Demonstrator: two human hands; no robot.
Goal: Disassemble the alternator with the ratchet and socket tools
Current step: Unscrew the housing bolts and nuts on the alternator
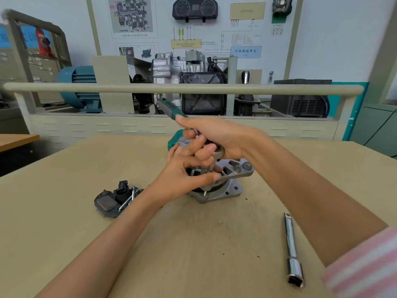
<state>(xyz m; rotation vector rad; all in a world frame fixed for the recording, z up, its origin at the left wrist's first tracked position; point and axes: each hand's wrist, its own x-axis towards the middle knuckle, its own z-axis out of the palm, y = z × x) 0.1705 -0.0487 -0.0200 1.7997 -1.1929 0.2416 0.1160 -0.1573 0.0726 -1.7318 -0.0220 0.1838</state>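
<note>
From the head view, the alternator (223, 181) stands near the middle of the bench (64, 233), toward its far edge. The left hand (187, 173) grips its upper housing, fingers curled round. The right hand (217, 136) holds the ratchet (169, 107) over the top. A removed black part (113, 200) with bolts lies to the left; an extension bar (292, 250) lies toward the near right edge.
</note>
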